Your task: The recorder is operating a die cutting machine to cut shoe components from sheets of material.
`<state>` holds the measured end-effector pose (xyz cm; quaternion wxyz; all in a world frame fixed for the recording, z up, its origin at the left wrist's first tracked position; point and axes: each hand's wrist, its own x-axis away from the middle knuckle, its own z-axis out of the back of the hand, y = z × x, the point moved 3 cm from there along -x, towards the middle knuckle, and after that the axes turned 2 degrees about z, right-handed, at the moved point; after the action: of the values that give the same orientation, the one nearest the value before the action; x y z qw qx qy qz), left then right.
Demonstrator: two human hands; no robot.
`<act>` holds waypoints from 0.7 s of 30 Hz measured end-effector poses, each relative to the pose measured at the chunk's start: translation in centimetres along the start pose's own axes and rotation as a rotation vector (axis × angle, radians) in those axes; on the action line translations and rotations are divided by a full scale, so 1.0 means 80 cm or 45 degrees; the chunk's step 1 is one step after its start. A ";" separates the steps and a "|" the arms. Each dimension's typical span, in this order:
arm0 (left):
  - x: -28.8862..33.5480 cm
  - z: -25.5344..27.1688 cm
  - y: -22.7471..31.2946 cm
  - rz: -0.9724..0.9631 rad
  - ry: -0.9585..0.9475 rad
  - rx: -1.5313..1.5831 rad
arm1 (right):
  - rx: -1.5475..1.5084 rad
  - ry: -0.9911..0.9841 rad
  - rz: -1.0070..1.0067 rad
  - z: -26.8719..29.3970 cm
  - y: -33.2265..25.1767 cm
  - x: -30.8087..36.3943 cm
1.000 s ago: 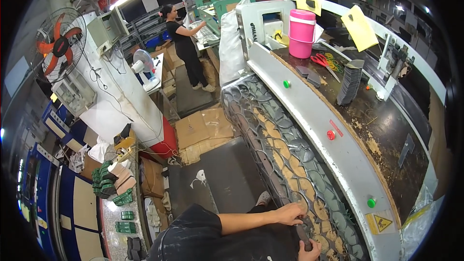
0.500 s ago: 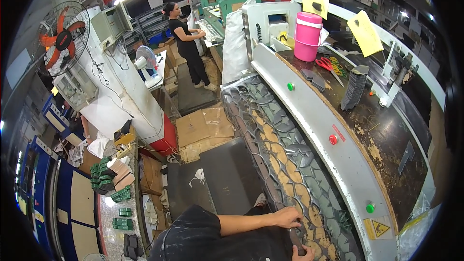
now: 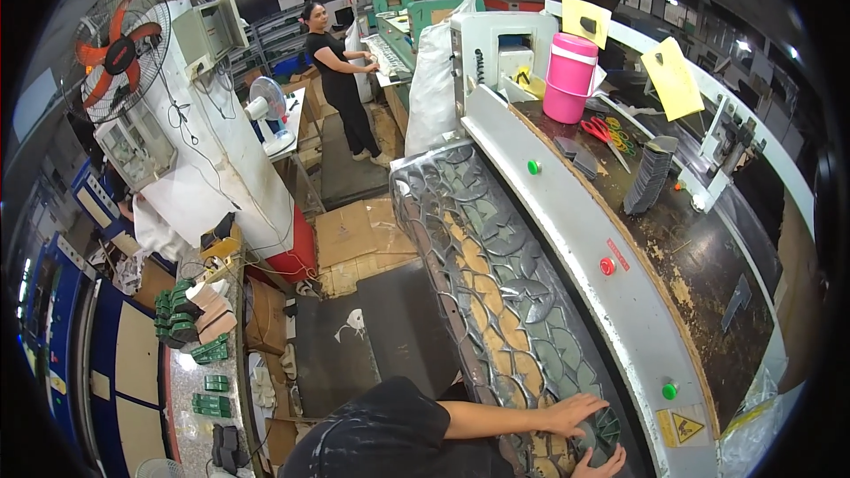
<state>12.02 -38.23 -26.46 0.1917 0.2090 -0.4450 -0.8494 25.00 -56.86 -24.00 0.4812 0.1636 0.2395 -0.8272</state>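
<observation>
A long panel [image 3: 491, 292] of curved metal outlines, with tan and grey-green patches between them, runs from the lower right toward the far middle. Over its near end, my left hand [image 3: 567, 414] reaches from the left, fingers stretched out and apart. My right hand [image 3: 602, 464] comes in at the lower edge, fingers spread, close to the left one. Between the hands lies a rounded grey-green piece [image 3: 584, 441]; whether either hand presses on it is hard to tell. Neither hand visibly grips anything.
A pale machine rail [image 3: 575, 212] with green and red buttons borders the panel's right. Beyond it, a worn dark table [image 3: 686, 239] carries red scissors [image 3: 606, 137], a pink jug [image 3: 568, 80] and stacked dark pieces [image 3: 651, 175]. A person [image 3: 341, 80] stands at a far bench.
Both hands have moved right across the panel and spread their fingers. The dark elongated piece between them before is no longer held. The far person has turned this way.
</observation>
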 end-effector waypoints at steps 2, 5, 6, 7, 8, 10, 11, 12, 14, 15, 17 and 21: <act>0.000 -0.021 -0.007 -0.028 0.032 0.007 | -0.090 0.015 0.031 -0.002 -0.004 -0.004; 0.006 -0.043 -0.015 -0.012 0.070 0.032 | -0.273 0.016 0.043 -0.007 -0.007 -0.005; 0.009 -0.045 -0.019 0.023 0.103 0.053 | -0.315 -0.079 -0.062 -0.010 -0.007 -0.002; 0.011 -0.049 -0.025 0.060 0.138 0.075 | -0.357 -0.174 -0.166 -0.012 -0.007 -0.001; 0.013 -0.052 -0.032 0.061 0.140 0.072 | -0.349 -0.169 -0.135 -0.017 -0.005 0.000; 0.018 -0.053 -0.040 0.057 0.171 0.077 | -0.336 -0.181 -0.183 -0.016 -0.006 0.000; 0.018 -0.053 -0.041 0.060 0.170 0.074 | -0.321 -0.193 -0.233 -0.016 -0.007 0.000; 0.017 -0.054 -0.041 0.070 0.182 0.089 | -0.325 -0.194 -0.234 -0.018 -0.006 0.000; 0.014 -0.053 -0.036 0.078 0.189 0.105 | -0.312 -0.264 -0.345 -0.023 -0.001 -0.001; 0.012 -0.051 -0.034 0.093 0.208 0.082 | -0.313 -0.265 -0.348 -0.024 0.000 -0.002; 0.009 -0.048 -0.032 0.103 0.225 0.061 | -0.287 -0.242 -0.382 -0.027 0.001 -0.006; 0.007 -0.044 -0.027 0.133 0.214 0.016 | -0.204 -0.083 -0.182 -0.054 0.026 0.004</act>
<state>13.12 -39.75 -30.20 0.2710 0.2571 -0.4431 -0.8149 26.81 -55.54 -28.23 0.4402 0.0801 0.2999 -0.8425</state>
